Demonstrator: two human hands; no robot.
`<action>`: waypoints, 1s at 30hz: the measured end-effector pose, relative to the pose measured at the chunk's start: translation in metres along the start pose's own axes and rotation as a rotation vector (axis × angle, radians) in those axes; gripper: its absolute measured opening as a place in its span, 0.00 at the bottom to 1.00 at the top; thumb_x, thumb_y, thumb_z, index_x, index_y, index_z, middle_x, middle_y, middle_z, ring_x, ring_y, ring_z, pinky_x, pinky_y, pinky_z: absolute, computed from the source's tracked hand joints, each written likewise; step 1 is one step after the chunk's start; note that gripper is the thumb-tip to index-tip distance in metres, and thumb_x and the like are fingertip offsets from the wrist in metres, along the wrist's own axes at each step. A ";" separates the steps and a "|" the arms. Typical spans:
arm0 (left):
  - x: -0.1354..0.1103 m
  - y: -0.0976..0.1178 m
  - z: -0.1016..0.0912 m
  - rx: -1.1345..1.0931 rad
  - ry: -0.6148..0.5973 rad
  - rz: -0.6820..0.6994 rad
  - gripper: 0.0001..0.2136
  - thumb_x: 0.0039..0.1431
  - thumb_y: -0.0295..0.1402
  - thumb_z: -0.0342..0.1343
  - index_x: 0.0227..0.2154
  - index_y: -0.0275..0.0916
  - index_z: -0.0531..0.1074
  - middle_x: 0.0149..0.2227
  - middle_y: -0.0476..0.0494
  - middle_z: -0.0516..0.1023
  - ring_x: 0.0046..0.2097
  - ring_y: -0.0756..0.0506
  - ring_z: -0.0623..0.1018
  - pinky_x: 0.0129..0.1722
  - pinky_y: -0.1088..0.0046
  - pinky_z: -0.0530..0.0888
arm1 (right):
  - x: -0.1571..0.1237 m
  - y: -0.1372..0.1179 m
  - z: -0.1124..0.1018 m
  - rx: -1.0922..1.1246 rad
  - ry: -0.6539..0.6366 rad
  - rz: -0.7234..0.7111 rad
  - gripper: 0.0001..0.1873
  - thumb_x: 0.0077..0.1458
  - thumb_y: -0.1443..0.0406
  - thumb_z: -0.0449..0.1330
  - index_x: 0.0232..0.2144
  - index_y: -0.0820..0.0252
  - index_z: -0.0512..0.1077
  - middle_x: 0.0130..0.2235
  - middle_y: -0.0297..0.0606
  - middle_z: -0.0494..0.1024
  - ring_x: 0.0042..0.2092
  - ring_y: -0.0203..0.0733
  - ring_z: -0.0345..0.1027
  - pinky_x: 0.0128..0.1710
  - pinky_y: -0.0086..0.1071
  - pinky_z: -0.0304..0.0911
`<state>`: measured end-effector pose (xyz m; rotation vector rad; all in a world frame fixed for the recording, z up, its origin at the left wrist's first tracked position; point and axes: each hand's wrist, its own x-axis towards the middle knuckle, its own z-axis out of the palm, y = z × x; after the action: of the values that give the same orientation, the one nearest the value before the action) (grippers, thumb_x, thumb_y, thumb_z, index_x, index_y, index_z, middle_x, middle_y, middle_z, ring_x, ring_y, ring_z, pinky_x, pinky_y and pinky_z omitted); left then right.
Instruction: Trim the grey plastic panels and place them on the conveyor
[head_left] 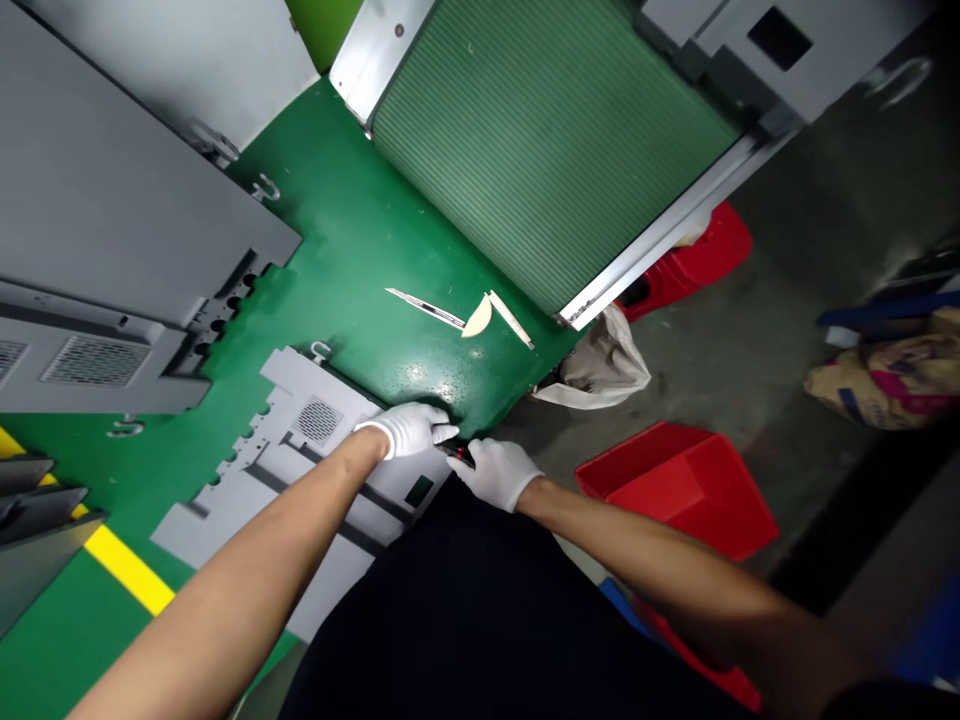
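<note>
While forearms (300, 535) angle inward, the right hand (496, 474) grips a dark tool (454, 451) beside the left hand (412, 429) (fingers' hold unclear).

I can read no text, label, brand or number anywhere in my view. On the brown sack (892, 378) to my right I record printed patches in magenta and dark blue; they are blurred, and I cannot make out lettering. On the green floor (337, 230), to my left, I note a yellow stripe (127, 570) as a plain floor marking. My right hand (496, 472) holds a black tool (454, 452) with red spots, too small to decipher.
</note>
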<state>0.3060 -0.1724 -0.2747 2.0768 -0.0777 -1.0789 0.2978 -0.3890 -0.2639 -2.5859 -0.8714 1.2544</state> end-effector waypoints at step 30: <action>-0.027 0.015 -0.037 -0.580 0.316 0.185 0.15 0.57 0.45 0.65 0.26 0.38 0.78 0.36 0.43 0.79 0.42 0.43 0.77 0.45 0.69 0.74 | 0.001 0.014 0.020 0.138 -0.009 -0.072 0.34 0.67 0.41 0.44 0.43 0.60 0.77 0.42 0.48 0.83 0.45 0.53 0.78 0.43 0.38 0.64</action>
<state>0.3188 -0.1498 -0.2343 1.6441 0.1783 -0.5613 0.2900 -0.4025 -0.2826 -2.4229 -0.8398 1.2600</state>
